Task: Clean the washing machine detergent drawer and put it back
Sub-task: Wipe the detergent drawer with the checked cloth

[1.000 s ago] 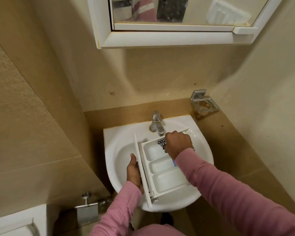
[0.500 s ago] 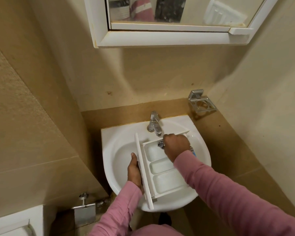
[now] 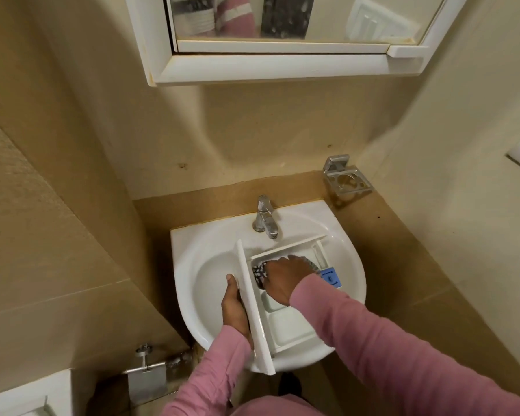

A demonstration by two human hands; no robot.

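Note:
A white detergent drawer [image 3: 285, 328] with several compartments lies across the white sink [image 3: 210, 265], its front panel to the left. My left hand [image 3: 234, 307] grips that front panel from the left side. My right hand [image 3: 285, 276] presses a dark patterned cloth [image 3: 259, 273] into the drawer's far compartment. A blue insert [image 3: 330, 277] shows at the drawer's right edge, beside my right wrist. Both my sleeves are pink.
A chrome tap [image 3: 266, 219] stands at the back of the sink, just above the drawer. A metal holder [image 3: 345, 178] is fixed to the wall at the right. A mirrored cabinet [image 3: 282, 67] hangs overhead. A toilet-paper holder [image 3: 146, 376] sits low left.
My right hand has slid left and nearer with the cloth inside the far compartment, uncovering the blue insert. My left hand keeps its hold on the front panel.

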